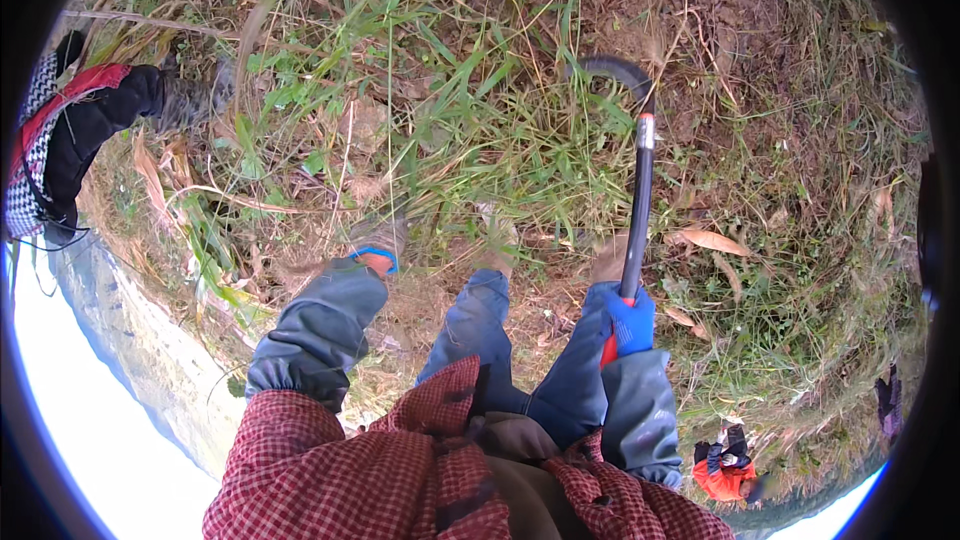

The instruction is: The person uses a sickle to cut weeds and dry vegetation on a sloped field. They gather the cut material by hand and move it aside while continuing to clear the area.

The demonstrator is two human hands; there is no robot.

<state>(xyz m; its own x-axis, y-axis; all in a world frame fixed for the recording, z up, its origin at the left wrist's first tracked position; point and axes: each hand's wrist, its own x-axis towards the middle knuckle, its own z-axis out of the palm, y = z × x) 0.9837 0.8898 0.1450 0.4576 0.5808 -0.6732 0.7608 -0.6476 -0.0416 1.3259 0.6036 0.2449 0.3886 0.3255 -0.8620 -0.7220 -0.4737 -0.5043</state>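
My right hand [632,324], in a blue glove, is closed around the red grip of a sickle [640,202] with a dark shaft. The sickle's curved dark blade [619,69] points left over weeds and bare soil. My left hand [381,236], in a dark glove with a blue and orange cuff, reaches down at the edge of the green grass [480,142]; its fingers are blurred and partly hidden, so its grip cannot be told. Grey sleeve covers reach over both forearms.
At the far left, a person in dark trousers [97,120] stands close by. A person in an orange top [724,476] is farther off at the lower right. Dry leaves [709,241] and corn-like stalks [214,262] lie on the sloping ground.
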